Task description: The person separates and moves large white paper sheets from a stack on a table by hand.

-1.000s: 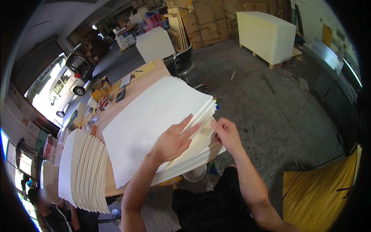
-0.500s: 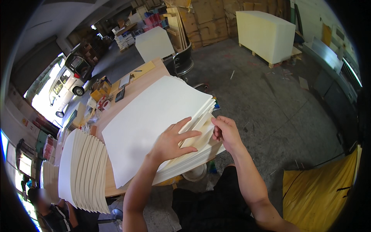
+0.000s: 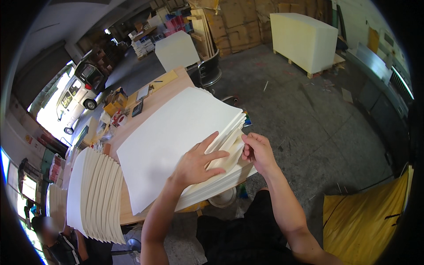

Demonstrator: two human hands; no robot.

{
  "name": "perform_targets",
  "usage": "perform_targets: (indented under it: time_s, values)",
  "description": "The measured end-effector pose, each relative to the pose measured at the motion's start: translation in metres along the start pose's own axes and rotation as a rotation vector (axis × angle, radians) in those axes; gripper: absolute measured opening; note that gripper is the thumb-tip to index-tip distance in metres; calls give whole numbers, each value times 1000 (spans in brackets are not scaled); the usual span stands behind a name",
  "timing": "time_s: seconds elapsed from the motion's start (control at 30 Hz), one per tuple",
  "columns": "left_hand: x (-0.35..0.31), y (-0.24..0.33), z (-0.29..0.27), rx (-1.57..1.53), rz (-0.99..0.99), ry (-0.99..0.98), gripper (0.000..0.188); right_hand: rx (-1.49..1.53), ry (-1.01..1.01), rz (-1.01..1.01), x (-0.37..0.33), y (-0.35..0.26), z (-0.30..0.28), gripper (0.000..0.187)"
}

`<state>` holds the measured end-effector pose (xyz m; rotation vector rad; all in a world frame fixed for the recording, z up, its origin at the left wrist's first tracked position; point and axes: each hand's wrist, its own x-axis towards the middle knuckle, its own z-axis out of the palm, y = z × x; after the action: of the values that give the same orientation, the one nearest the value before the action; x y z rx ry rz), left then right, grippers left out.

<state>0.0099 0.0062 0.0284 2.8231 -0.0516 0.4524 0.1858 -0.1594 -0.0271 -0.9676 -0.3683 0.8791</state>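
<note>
A thick stack of large white paper sheets (image 3: 168,128) lies on the wooden table in front of me. My left hand (image 3: 198,162) rests on its top near the close edge, the fingers spread apart. Close to the stack's right edge is my right hand (image 3: 258,152), with its fingers curled and thumb pressed in, pinching the corner of some sheets. Between the two hands the sheet edges (image 3: 231,143) are lifted and bent into cream-coloured layers. How many sheets the right fingers hold is hidden.
Fanned piles of sheets (image 3: 95,194) stand at the table's left end, near a seated person (image 3: 57,240). A calculator (image 3: 138,108) and tape lie on the table (image 3: 165,90). Beyond are a chair (image 3: 210,73) and pallet-borne white stacks (image 3: 302,42). Yellow cloth (image 3: 366,216) hangs at lower right.
The lifted sheet edges between my hands have shifted slightly in their bend. Both hands stay almost in the same place.
</note>
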Motion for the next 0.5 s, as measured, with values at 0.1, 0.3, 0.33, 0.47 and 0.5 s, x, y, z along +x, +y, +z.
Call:
perform_targets:
  time_s: [0.1, 0.3, 0.33, 0.47, 0.5]
  values:
    - [0, -1, 1, -2, -4, 14, 48, 11, -7, 2, 1, 1, -1, 36]
    - [-2, -7, 0, -39, 30, 14, 42, 14, -23, -26, -1, 6, -4, 37]
    - [-2, -6, 0, -57, 0, 20, 39, -88, 7, -67, -3, 7, -3, 37]
    - [0, 4, 3, -103, -71, 25, 35, -198, 38, -91, -2, 7, -2, 37]
    - [1, 6, 4, -110, -76, 21, 35, -150, 25, -63, -1, 6, -3, 37]
